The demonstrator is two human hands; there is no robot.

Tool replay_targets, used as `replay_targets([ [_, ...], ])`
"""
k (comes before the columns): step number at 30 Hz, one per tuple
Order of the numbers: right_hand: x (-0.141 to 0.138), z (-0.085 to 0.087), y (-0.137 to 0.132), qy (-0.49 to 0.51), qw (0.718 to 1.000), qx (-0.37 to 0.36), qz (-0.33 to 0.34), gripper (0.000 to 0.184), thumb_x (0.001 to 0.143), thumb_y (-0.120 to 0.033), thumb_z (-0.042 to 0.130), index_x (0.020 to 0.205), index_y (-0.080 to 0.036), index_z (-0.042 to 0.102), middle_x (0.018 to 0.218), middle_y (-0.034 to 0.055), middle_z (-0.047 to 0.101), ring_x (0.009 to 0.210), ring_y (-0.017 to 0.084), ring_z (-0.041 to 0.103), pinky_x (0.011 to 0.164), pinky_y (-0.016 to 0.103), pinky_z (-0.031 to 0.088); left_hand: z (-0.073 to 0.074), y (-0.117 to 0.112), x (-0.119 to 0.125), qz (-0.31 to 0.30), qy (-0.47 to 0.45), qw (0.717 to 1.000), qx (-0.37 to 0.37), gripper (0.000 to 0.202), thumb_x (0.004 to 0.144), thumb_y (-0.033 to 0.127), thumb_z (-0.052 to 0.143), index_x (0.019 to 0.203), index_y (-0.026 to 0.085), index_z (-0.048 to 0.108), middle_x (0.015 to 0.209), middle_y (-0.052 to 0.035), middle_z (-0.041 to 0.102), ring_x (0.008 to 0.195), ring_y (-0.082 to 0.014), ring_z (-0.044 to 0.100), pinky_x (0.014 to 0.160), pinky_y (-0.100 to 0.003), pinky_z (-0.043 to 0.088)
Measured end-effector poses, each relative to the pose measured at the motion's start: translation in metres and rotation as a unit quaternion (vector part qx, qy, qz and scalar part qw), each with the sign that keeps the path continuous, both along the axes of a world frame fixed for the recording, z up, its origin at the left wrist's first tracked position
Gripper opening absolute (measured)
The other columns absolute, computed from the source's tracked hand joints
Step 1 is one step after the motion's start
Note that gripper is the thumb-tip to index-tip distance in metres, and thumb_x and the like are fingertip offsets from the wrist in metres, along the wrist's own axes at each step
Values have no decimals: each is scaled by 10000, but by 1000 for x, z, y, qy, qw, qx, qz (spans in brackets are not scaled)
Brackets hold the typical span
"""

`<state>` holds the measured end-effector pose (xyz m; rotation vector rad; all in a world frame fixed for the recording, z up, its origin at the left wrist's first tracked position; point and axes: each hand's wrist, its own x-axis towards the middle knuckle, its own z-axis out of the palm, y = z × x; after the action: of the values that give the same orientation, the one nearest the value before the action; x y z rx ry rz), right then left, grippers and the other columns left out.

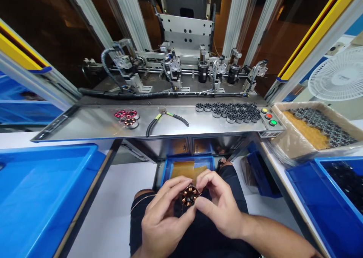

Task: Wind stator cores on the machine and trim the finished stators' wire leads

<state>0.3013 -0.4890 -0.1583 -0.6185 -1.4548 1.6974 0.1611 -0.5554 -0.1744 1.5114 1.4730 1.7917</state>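
Observation:
Above my lap, a small motor stator (190, 196) with copper windings faces up between my hands. My left hand (166, 212) is closed around its left side, fingertips on the upper rim and thumb below. My right hand (219, 205) is closed at its right edge, thumb and fingertips beside a short wire end. A loose copper wire (141, 200) trails out left past my left hand. On the metal ledge, cutting pliers (166, 118) with black and yellow-green handles lie spread, beside several wound stators (127, 117), some red and one copper.
Several dark unwound cores (229, 112) stand on the ledge near three push buttons (269, 116). Behind is a winding machine (174, 67). Blue bins (93, 152) flank me, with a lined carton (283, 137) of cores at right. A blue tray (167, 171) sits below the ledge.

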Motion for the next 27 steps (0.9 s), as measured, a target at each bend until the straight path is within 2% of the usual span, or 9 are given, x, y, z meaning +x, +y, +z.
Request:
replay_targets([
  [3,-4,-1,-2,11,999,-45,-8,237,925,-378,621,803,-203,518,830,0,497,792,147,480,764,293,427,-1,-1,0,4,22,1000,4,517,702,14,764,1161,240,692,1086,-71,710,1008,-217,698,852,-302,617],
  [6,-7,-7,-8,-3,995,-84,-53,254,973,-394,543,807,-203,514,802,-7,507,768,139,486,760,282,435,1,1,0,0,-7,1000,-12,474,710,36,772,1128,245,693,1073,-57,710,1002,-202,704,835,-270,621],
  [8,-6,-11,-10,-22,994,-83,-65,250,994,-397,497,833,-207,516,817,0,521,784,144,504,774,288,446,3,1,1,-4,-13,1000,-17,460,723,43,767,1125,250,689,1061,-46,707,1001,-184,702,840,-243,614],
  [11,0,-11,-6,-37,997,0,-70,160,960,-378,557,951,-222,525,976,41,556,932,179,547,869,331,462,3,0,-1,-11,6,1000,-22,464,739,37,751,1143,254,679,1075,-48,699,1014,-180,692,860,-246,607],
  [14,4,-4,4,-62,987,133,-62,275,836,-310,732,1038,-233,563,1189,88,532,1131,237,530,988,398,433,0,-2,-3,-19,34,999,-22,470,749,30,735,1160,249,672,1098,-65,695,1034,-201,685,861,-275,611],
  [16,5,2,8,-77,980,177,-58,155,841,-244,727,942,-224,610,1200,91,535,1127,238,547,992,408,433,-1,-2,-4,-16,43,999,-20,470,747,28,738,1158,246,672,1092,-68,697,1025,-206,687,854,-284,613],
  [18,5,6,11,-77,976,190,-72,61,885,-196,665,847,-214,621,1141,83,556,1068,220,573,959,401,447,-2,-2,-4,-11,46,999,-21,472,737,27,750,1148,247,675,1083,-64,701,1009,-203,693,850,-281,614],
  [22,5,8,11,-72,978,172,-97,87,901,-176,637,827,-211,607,1064,63,568,1028,201,564,927,378,440,-1,-3,-4,-14,32,999,-37,480,729,41,766,1148,261,683,1089,-53,707,1013,-194,698,870,-265,607],
  [27,5,8,10,-63,992,73,-80,147,909,-225,636,775,-200,584,1068,58,558,1026,190,545,904,342,431,8,-2,-4,-32,-57,994,-89,432,729,81,783,1101,291,722,1067,-25,736,1000,-170,721,880,-217,593],
])
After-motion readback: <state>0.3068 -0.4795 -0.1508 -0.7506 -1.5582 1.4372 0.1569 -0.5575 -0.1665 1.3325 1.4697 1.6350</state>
